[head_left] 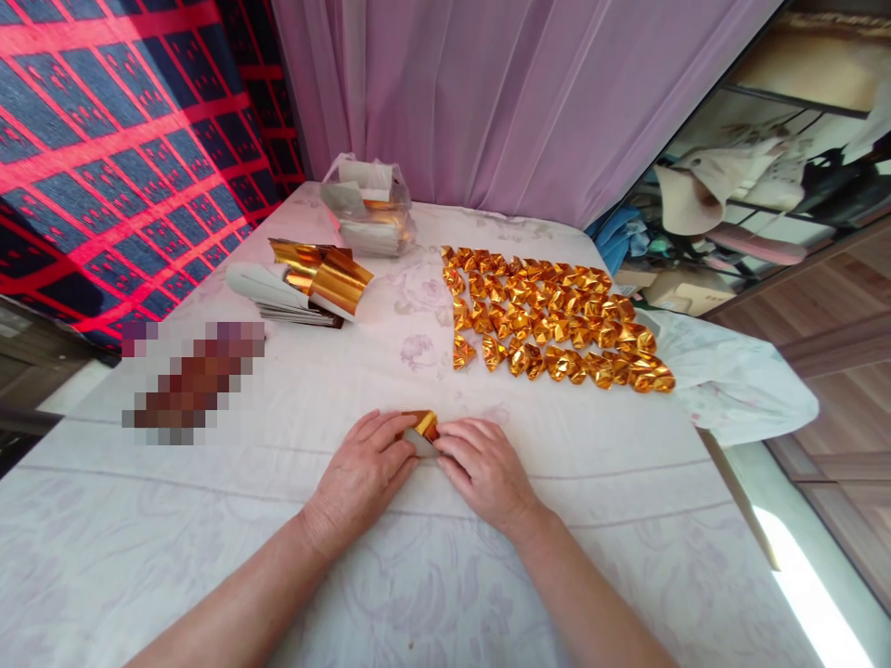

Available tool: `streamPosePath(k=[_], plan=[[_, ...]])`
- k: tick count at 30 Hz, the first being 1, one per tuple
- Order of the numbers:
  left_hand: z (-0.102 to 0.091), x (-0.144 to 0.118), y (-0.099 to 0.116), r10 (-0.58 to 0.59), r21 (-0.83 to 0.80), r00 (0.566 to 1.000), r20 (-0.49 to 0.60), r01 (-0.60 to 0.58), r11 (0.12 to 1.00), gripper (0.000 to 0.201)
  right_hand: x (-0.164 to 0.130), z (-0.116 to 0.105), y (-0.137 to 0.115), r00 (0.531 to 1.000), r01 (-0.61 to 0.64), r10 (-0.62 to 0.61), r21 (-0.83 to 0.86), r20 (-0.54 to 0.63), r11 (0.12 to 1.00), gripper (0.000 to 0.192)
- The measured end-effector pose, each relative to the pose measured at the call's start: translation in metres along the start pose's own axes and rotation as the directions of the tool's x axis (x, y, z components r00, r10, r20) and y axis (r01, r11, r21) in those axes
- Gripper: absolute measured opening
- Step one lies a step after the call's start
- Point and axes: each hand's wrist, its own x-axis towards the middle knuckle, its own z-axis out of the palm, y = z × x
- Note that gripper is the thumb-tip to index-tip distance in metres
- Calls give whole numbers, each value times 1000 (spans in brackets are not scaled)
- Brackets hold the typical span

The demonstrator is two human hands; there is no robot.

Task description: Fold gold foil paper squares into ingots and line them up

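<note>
Between my two hands, low over the tablecloth, is a partly folded sheet of gold foil paper [421,429] with a pale grey back. My left hand [372,461] grips its left end, fingers closed over it with the thumb in front. At the opposite end my right hand [487,470] pinches the paper between thumb and fingers. Beyond them to the right lie rows of folded gold paper ingots [549,320]. A stack of gold foil sheets [306,288], some curled with the white side showing, rests at the back left.
A clear plastic bag [368,209] of more paper sheets stands at the table's back edge. A pixelated reddish-brown patch [199,380] covers something at the left. Purple curtain [473,102] hangs behind the table. Shelves with hats [696,190] are at the right.
</note>
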Motion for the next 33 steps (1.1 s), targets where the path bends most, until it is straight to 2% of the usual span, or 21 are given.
streamPosePath(k=[6, 19, 26, 33], plan=[[0, 0, 2, -34, -52, 999, 0, 34, 998, 16, 2, 3, -7, 997, -71, 71, -23, -4, 997, 12], [2, 4, 4, -86, -112, 995, -49, 80, 991, 11, 4, 12, -9, 977, -176, 179, 34, -116, 984, 9], [4, 3, 2, -43, -80, 998, -44, 39, 996, 21, 7, 13, -12, 970, -211, 212, 27, -117, 977, 6], [1, 2, 1, -20, -89, 1000, -4, 20, 996, 30, 4, 10, -9, 972, -197, 206, 92, -110, 976, 8]])
